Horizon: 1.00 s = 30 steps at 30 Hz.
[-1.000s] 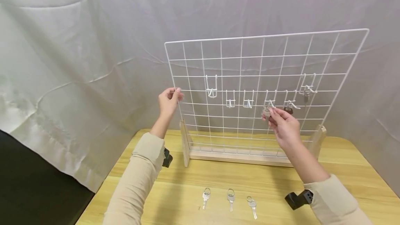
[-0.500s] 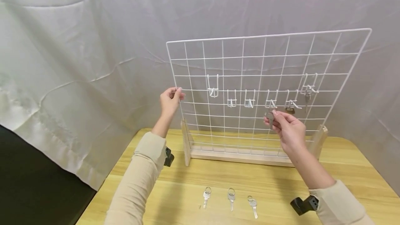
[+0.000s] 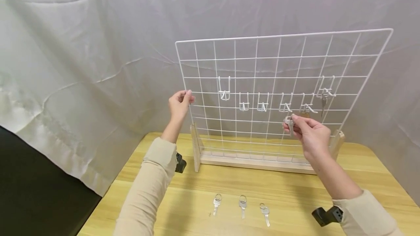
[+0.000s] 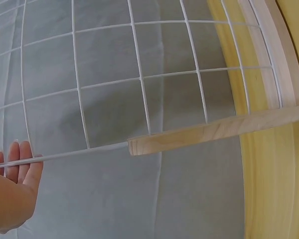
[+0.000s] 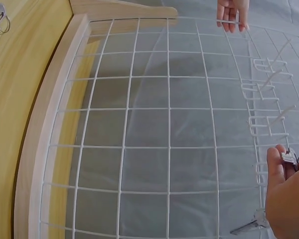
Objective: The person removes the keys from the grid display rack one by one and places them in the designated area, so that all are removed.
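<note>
My left hand (image 3: 179, 104) grips the left edge wire of a white wire grid (image 3: 257, 57); the left wrist view shows its fingers at that wire. My right hand (image 3: 314, 137) pinches a silver key (image 3: 290, 122) with a ring, held in front of the grid just below a white hook (image 3: 285, 107). The key is apart from that hook. Behind the right fingers, a brass-coloured key (image 3: 305, 114) hangs from the neighbouring hook, partly hidden. A further key (image 3: 324, 101) hangs on the upper right hook (image 3: 326, 92).
Three silver keys with rings lie on the wooden table, the left (image 3: 217, 204), middle (image 3: 242, 205) and right (image 3: 265, 214). The grid stands in a wooden base (image 3: 256, 162). More white hooks (image 3: 244, 106) sit on its left half. Grey cloth (image 3: 131, 17) hangs behind.
My right hand has moved right and slightly down, drawing the silver key away from the hook. The left hand keeps its grip on the grid's edge.
</note>
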{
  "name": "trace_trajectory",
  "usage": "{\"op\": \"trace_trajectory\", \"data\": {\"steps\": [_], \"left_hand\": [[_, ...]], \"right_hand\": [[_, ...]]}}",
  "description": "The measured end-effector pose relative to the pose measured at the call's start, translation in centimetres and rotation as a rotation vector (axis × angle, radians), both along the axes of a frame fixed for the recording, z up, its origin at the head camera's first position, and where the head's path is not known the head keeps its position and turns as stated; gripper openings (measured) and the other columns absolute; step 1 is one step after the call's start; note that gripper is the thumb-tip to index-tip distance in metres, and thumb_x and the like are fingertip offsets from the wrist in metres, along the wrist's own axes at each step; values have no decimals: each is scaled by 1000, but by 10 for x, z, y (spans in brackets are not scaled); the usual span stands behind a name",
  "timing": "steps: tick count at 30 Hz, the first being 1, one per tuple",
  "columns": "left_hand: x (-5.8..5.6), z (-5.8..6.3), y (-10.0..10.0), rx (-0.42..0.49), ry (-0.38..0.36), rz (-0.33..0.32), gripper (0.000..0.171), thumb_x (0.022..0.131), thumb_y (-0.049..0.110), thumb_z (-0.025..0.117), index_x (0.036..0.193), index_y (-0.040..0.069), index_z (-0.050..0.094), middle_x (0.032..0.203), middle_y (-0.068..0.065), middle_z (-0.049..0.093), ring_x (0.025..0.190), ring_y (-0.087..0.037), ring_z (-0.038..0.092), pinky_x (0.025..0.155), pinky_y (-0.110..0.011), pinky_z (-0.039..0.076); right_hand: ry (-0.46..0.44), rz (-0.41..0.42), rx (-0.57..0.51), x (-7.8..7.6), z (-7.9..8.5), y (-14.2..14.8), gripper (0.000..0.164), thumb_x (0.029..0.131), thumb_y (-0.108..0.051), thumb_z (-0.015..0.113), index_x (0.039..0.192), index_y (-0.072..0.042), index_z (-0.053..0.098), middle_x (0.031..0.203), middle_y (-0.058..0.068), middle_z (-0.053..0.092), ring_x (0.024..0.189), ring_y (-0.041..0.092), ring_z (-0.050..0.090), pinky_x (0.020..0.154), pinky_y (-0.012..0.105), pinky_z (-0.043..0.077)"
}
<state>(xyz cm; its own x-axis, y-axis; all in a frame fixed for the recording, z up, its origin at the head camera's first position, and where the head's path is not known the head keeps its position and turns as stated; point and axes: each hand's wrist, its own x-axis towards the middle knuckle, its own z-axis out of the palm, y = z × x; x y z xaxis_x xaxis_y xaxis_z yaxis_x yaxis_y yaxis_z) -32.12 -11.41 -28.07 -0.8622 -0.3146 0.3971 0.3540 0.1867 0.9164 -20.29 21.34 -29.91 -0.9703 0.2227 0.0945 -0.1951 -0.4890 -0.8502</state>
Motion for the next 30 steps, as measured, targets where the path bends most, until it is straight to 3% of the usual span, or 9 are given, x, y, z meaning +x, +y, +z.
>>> {"op": "trace_trajectory", "data": {"steps": [4,10,17,24,30], "left_hand": [[-2,2,2,17,-23,-9,23,90,11,60,100,-9,64,87,-25,69,56,1,59,71,-21,58],[-1,3,-6,-1,-62,-26,25,90,14,60,102,-8,64,91,-23,69,55,5,60,72,-23,58],[1,6,-7,51,-95,-86,30,90,14,61,108,-10,62,95,-23,68,57,3,62,79,-34,57],[-4,2,-13,48,-68,-169,32,90,13,59,112,-12,60,100,-27,65,61,1,64,77,-28,58],[-7,0,-17,51,-53,-201,32,91,12,58,111,-12,59,98,-26,66,62,1,65,81,-33,56]], "right_hand": [[-44,-12,81,6,3,4,7,82,-7,69,75,-6,71,67,3,71,61,14,70,62,20,57],[-94,47,188,14,-3,6,9,83,-11,68,75,-11,72,70,0,72,63,12,70,62,18,57],[-137,82,258,21,-27,12,14,86,-12,65,75,-15,72,70,-2,72,65,10,70,65,19,57],[-218,89,322,28,-56,17,19,89,-13,62,73,-19,71,70,-6,72,66,7,69,65,17,57],[-270,72,341,34,-80,20,21,89,-15,62,72,-23,71,71,-10,71,68,5,69,66,15,57]]}}
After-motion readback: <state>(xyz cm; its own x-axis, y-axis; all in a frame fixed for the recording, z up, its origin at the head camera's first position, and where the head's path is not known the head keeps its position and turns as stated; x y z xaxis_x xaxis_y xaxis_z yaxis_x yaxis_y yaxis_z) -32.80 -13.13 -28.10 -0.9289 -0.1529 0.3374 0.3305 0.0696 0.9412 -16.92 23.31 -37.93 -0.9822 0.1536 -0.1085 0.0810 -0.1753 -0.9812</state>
